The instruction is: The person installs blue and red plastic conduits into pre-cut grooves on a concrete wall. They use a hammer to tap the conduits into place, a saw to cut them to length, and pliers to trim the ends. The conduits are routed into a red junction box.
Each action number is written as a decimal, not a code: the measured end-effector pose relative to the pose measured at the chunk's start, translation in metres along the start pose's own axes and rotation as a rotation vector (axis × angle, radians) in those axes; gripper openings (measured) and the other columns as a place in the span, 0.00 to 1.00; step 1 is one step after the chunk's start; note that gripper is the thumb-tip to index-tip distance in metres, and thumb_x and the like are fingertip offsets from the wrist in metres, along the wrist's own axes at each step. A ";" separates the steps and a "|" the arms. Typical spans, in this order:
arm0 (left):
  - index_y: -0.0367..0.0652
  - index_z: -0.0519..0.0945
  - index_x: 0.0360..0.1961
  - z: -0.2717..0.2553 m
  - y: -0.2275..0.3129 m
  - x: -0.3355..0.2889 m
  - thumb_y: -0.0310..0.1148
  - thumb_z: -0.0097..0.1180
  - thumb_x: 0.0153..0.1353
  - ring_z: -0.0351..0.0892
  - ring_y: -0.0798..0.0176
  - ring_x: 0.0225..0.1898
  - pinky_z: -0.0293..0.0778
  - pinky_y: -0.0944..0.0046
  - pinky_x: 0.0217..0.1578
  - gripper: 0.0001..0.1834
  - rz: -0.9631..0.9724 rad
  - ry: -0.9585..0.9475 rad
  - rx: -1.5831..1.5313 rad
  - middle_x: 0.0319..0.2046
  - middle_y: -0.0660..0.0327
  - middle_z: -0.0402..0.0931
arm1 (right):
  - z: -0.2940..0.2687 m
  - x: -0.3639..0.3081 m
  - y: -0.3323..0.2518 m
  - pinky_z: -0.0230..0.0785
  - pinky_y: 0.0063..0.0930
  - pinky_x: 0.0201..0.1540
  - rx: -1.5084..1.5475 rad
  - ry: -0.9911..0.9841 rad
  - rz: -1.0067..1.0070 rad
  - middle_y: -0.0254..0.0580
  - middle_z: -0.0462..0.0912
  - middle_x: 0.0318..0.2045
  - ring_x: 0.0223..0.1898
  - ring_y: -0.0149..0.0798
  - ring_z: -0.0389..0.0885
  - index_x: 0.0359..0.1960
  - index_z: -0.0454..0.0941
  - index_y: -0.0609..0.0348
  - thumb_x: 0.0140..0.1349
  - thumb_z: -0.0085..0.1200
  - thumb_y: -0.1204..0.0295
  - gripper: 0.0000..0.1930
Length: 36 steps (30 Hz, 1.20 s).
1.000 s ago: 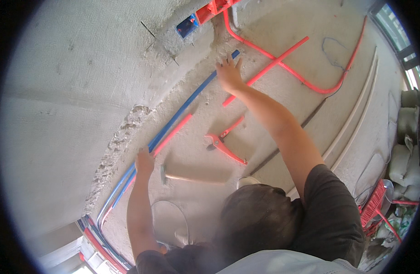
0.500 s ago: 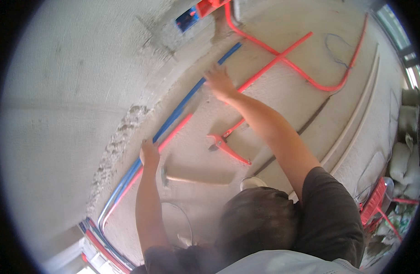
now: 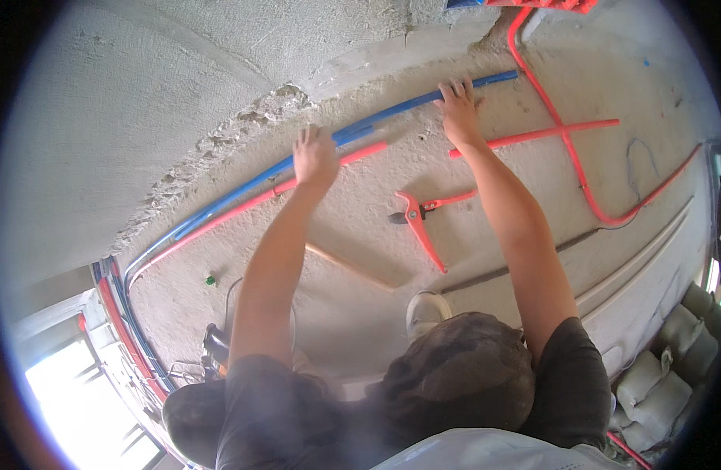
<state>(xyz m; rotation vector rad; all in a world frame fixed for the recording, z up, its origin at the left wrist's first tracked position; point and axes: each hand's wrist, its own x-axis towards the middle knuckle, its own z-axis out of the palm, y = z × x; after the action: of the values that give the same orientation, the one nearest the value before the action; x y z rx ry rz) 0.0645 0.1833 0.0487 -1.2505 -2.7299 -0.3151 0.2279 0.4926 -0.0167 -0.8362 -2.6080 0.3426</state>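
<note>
A long blue conduit pipe (image 3: 407,105) lies along the foot of the rough wall, slightly bowed. My right hand (image 3: 458,113) has its fingers bent over this pipe, a short way from its far right end. Farther left, my left hand (image 3: 315,159) closes over the same pipe, its fingertips partly hidden. Just below runs a shorter blue pipe (image 3: 353,135), and beside it a red pipe (image 3: 364,154) that ends right of my left hand. Between my forearms, a red-handled pipe cutter (image 3: 418,219) rests on the floor with its jaws apart.
A hammer's wooden handle (image 3: 351,266) lies near my left forearm. Another red pipe (image 3: 533,139) crosses a curved red pipe (image 3: 560,117) at the right. Pale sacks (image 3: 658,384) are piled at lower right. A person's dark cap (image 3: 454,368) and a shoe (image 3: 427,312) show below.
The view has turned, so the pipes lie flatter across it. My right hand, blurred before, now rests over the blue pipe. My left hand has shifted rightward along it.
</note>
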 end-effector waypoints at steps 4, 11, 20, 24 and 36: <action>0.40 0.84 0.52 0.008 0.063 0.022 0.37 0.65 0.65 0.87 0.39 0.44 0.80 0.42 0.50 0.17 -0.406 -0.076 -0.672 0.38 0.46 0.87 | -0.001 0.002 0.001 0.47 0.92 0.69 -0.048 -0.060 0.021 0.42 0.68 0.73 0.82 0.58 0.49 0.68 0.74 0.47 0.75 0.56 0.58 0.24; 0.45 0.86 0.52 0.006 0.067 0.042 0.39 0.67 0.61 0.83 0.41 0.57 0.78 0.44 0.55 0.19 -0.498 -0.232 -0.229 0.50 0.47 0.85 | 0.000 0.000 0.002 0.47 0.92 0.69 -0.059 -0.054 0.032 0.42 0.66 0.74 0.82 0.56 0.49 0.69 0.73 0.47 0.75 0.56 0.58 0.23; 0.44 0.77 0.53 0.041 0.020 0.013 0.43 0.59 0.72 0.75 0.43 0.58 0.67 0.40 0.59 0.17 0.018 -0.101 -0.150 0.52 0.53 0.78 | 0.012 0.002 0.008 0.46 0.91 0.70 -0.069 0.000 0.012 0.38 0.68 0.73 0.82 0.54 0.51 0.67 0.74 0.43 0.75 0.56 0.57 0.22; 0.44 0.79 0.52 0.045 0.022 0.009 0.42 0.59 0.72 0.75 0.44 0.59 0.66 0.41 0.60 0.15 -0.004 -0.059 -0.155 0.52 0.52 0.78 | 0.008 0.000 0.003 0.45 0.90 0.70 -0.093 -0.037 0.025 0.38 0.68 0.73 0.82 0.54 0.51 0.68 0.73 0.43 0.75 0.55 0.58 0.22; 0.46 0.82 0.57 0.039 0.029 0.018 0.43 0.59 0.72 0.74 0.44 0.61 0.65 0.41 0.63 0.18 -0.071 -0.108 -0.165 0.54 0.52 0.78 | -0.008 0.001 0.000 0.50 0.91 0.68 -0.069 -0.041 0.022 0.44 0.68 0.73 0.82 0.56 0.52 0.67 0.73 0.48 0.76 0.55 0.61 0.21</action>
<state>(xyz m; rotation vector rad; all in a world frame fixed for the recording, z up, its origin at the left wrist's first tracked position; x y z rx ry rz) 0.0738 0.2248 0.0184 -1.2448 -2.8962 -0.5045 0.2307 0.4943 -0.0094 -0.8903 -2.6642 0.2798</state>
